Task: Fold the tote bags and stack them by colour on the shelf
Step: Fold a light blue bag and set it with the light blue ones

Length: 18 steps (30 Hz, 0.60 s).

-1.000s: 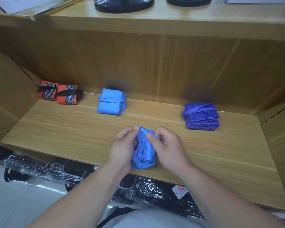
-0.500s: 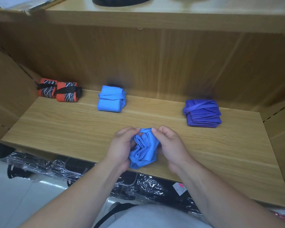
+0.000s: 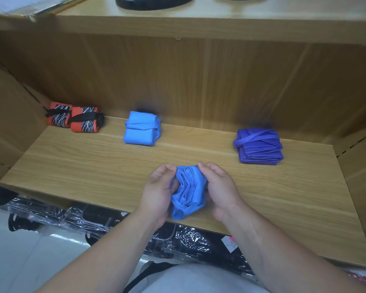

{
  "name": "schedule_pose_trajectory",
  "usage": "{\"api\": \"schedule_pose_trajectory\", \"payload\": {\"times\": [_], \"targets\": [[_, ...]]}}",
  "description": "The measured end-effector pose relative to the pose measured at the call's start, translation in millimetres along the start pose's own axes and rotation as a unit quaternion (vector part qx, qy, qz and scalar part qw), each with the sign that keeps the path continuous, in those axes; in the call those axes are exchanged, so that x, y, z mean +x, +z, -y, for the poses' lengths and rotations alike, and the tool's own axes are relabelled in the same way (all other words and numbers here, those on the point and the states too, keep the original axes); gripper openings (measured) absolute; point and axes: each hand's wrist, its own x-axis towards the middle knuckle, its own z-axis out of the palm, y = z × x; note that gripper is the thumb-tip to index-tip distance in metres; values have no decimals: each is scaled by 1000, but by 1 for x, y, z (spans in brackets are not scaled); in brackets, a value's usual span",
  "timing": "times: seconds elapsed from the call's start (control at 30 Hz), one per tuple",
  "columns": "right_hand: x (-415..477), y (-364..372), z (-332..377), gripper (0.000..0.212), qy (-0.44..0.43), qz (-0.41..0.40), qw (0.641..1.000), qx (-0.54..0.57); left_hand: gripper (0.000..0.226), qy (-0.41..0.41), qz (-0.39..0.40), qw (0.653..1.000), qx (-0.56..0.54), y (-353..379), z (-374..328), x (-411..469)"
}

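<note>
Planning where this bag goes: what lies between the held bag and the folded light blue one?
Only bare shelf between held bag and light blue bag, head view.

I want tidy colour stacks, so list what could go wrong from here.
1. The light blue bag is a loose bundle between the left hand and right hand; its folds and dangling strap may spring open on release.
2. It sits near the shelf's front edge and might slip off.
3. It could get stacked on the purple bag rather than the folded light blue one.

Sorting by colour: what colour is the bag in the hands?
Light blue, matching the folded bag at the back; head view.
</note>
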Motion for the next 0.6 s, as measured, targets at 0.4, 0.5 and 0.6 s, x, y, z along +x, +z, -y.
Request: {"api": "schedule_pose_trajectory", "payload": {"times": [0.4, 0.5, 0.6], "targets": [[-3, 2, -9, 19, -172, -109, 968, -150, 18, 48, -56, 995, 62, 2, 4, 9], [-8, -5, -10, 40, -215, -90, 947, -219, 17, 99, -50, 983, 144, 0, 12, 8], [-16, -11, -1, 64, -181, -27, 964, -192, 20, 145, -46, 964, 217, -1, 20, 9]]}}
